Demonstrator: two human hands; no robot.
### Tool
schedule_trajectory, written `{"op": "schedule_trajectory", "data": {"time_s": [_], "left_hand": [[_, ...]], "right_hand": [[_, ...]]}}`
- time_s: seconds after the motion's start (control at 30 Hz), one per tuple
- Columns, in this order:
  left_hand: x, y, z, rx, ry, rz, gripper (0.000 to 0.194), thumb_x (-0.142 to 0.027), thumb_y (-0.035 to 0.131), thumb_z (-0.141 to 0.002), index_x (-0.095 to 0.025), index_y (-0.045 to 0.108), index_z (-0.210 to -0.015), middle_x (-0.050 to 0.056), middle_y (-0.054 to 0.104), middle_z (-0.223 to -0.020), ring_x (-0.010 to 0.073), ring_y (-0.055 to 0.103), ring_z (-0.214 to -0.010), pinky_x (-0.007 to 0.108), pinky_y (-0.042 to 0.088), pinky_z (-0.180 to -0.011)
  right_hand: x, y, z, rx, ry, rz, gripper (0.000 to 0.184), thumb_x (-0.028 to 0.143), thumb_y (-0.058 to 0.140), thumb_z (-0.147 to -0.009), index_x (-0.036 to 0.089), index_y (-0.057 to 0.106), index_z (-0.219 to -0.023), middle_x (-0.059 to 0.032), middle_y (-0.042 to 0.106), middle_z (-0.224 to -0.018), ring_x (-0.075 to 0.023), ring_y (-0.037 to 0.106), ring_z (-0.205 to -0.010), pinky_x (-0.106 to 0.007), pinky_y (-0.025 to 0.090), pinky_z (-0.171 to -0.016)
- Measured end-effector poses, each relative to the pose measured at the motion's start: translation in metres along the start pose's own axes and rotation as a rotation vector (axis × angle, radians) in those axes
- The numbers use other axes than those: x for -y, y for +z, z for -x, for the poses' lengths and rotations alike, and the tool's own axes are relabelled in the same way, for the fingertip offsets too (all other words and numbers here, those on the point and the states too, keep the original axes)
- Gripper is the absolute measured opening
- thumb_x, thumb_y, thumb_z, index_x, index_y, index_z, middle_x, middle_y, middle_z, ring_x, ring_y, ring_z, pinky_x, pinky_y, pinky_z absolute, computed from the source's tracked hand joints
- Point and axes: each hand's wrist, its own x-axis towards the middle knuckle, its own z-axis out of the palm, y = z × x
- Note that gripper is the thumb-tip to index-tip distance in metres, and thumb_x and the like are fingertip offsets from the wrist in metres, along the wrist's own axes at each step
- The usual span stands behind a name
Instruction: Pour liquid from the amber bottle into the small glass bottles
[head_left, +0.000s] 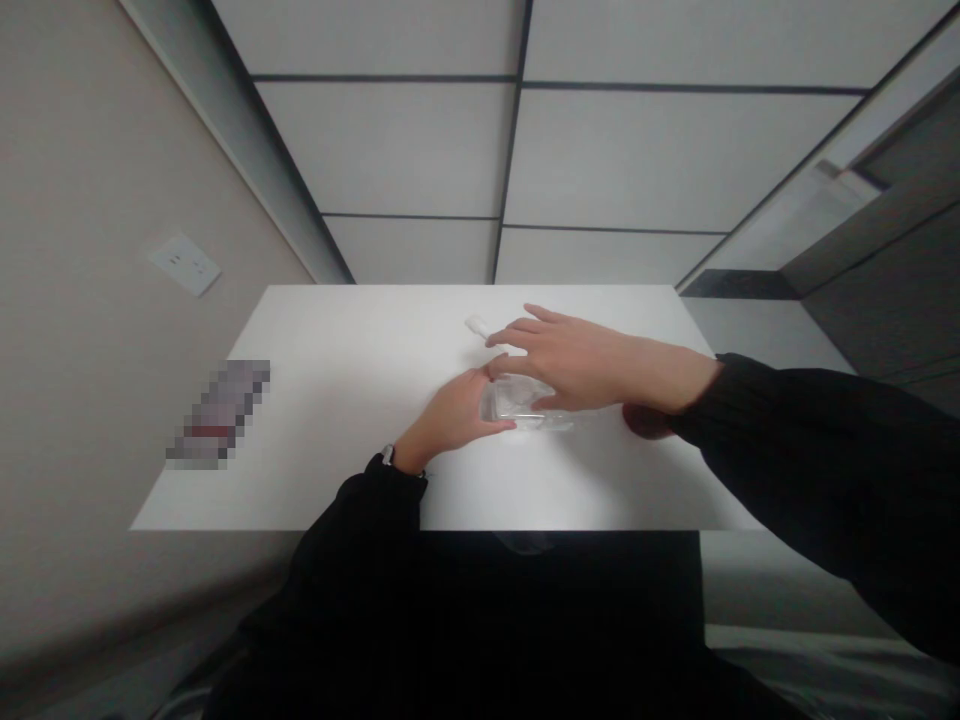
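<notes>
A clear plastic container (514, 400) rests on the white table. My left hand (459, 412) grips its left side, thumb at the near edge and fingers at the far edge. My right hand (562, 355) is over the container's right part with fingers outstretched and spread. Its thumb is low by the container, but whether it touches cannot be made out. Just beyond the right fingertips is a small clear, whitish piece (477, 325), partly hidden by them. A dark red rounded object (647, 421) shows below my right wrist, its upper part covered by the arm.
The white table (337, 400) has its front edge close to my body. On its left side lies a flat, pixelated item (219, 415). A beige wall with a socket (186, 264) stands left, and a panelled white surface (420, 150) rises behind the table.
</notes>
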Motion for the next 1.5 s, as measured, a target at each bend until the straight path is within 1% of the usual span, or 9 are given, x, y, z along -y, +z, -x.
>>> {"op": "schedule_trajectory", "data": {"time_s": [0.2, 0.3, 0.6, 0.77, 0.9, 1.07, 1.23, 1.37, 1.5], "left_hand": [[0.002, 0.001, 0.0, 0.003, 0.0, -0.009, 0.088, -0.055, 0.081, -0.088, -0.023, 0.043, -0.16, 0.017, 0.063, -0.155, 0.0378, 0.064, -0.14, 0.058, 0.051, -0.117], [0.003, 0.001, 0.0, 0.01, -0.002, -0.025, 0.083, -0.054, 0.082, -0.087, -0.022, 0.049, -0.156, 0.017, 0.065, -0.153, 0.0384, 0.064, -0.139, 0.058, 0.051, -0.117], [0.003, 0.001, 0.0, 0.003, 0.013, -0.015, 0.099, -0.05, 0.083, -0.087, -0.019, 0.034, -0.167, 0.021, 0.054, -0.165, 0.0372, 0.057, -0.149, 0.056, 0.046, -0.124], [0.0, -0.001, 0.002, 0.014, -0.006, -0.013, 0.099, -0.048, 0.083, -0.088, -0.019, 0.032, -0.168, 0.02, 0.057, -0.161, 0.0359, 0.059, -0.147, 0.055, 0.047, -0.124], [-0.001, -0.002, 0.003, 0.004, 0.02, -0.026, 0.097, -0.048, 0.083, -0.089, -0.02, 0.033, -0.167, 0.021, 0.048, -0.17, 0.0366, 0.052, -0.155, 0.055, 0.043, -0.128], [0.002, -0.001, 0.004, -0.001, 0.003, -0.034, 0.099, -0.052, 0.083, -0.088, -0.024, 0.032, -0.168, 0.02, 0.055, -0.164, 0.0364, 0.056, -0.151, 0.058, 0.046, -0.125], [0.002, -0.003, 0.005, 0.006, -0.004, -0.033, 0.102, -0.05, 0.085, -0.087, -0.024, 0.03, -0.169, 0.02, 0.054, -0.165, 0.0368, 0.056, -0.151, 0.059, 0.047, -0.124], [0.001, -0.003, 0.006, 0.002, -0.033, -0.019, 0.105, -0.046, 0.086, -0.086, -0.023, 0.028, -0.17, 0.019, 0.061, -0.157, 0.0369, 0.061, -0.146, 0.058, 0.05, -0.121], [0.005, 0.002, 0.006, -0.026, -0.001, -0.014, 0.101, -0.044, 0.085, -0.087, -0.025, 0.031, -0.169, 0.019, 0.055, -0.164, 0.0368, 0.056, -0.151, 0.059, 0.047, -0.124]], "right_hand": [[0.013, -0.001, 0.001, 0.135, 0.18, 0.047, 0.036, 0.045, 0.063, -0.106, 0.015, 0.076, -0.122, -0.0158, 0.081, -0.099, -0.028, 0.074, -0.086, -0.038, 0.045, -0.072], [0.014, 0.001, 0.005, 0.079, 0.112, 0.008, 0.036, 0.032, 0.068, -0.102, 0.019, 0.069, -0.135, -0.0138, 0.08, -0.119, -0.0252, 0.075, -0.096, -0.033, 0.042, -0.07], [0.021, 0.006, 0.01, 0.11, 0.227, 0.006, 0.031, 0.029, 0.067, -0.102, 0.017, 0.071, -0.131, -0.0132, 0.081, -0.112, -0.0249, 0.075, -0.09, -0.034, 0.041, -0.07], [0.028, 0.015, 0.012, 0.084, 0.36, 0.038, 0.041, 0.046, 0.059, -0.107, 0.013, 0.073, -0.127, -0.017, 0.081, -0.105, -0.0291, 0.074, -0.088, -0.036, 0.04, -0.066], [0.033, 0.016, 0.011, 0.04, 0.308, 0.02, 0.03, 0.021, 0.061, -0.104, 0.014, 0.071, -0.131, -0.015, 0.08, -0.112, -0.0258, 0.073, -0.092, -0.034, 0.039, -0.068], [0.037, 0.015, 0.008, 0.054, 0.433, -0.01, 0.03, 0.038, 0.063, -0.107, 0.013, 0.077, -0.117, -0.0164, 0.081, -0.104, -0.026, 0.073, -0.089, -0.034, 0.04, -0.067], [0.042, 0.017, 0.009, 0.018, 0.383, -0.025, 0.027, 0.013, 0.058, -0.104, 0.013, 0.074, -0.126, -0.0129, 0.081, -0.108, -0.0238, 0.074, -0.096, -0.033, 0.043, -0.067], [0.043, 0.02, 0.006, 0.009, 0.477, -0.025, 0.031, 0.032, 0.054, -0.11, 0.012, 0.077, -0.108, -0.0156, 0.08, -0.095, -0.0273, 0.074, -0.089, -0.036, 0.042, -0.062], [0.047, 0.02, 0.008, -0.016, 0.457, -0.031, 0.03, 0.033, 0.063, -0.105, 0.012, 0.073, -0.125, -0.0163, 0.08, -0.111, -0.0287, 0.074, -0.1, -0.035, 0.046, -0.065]]}}
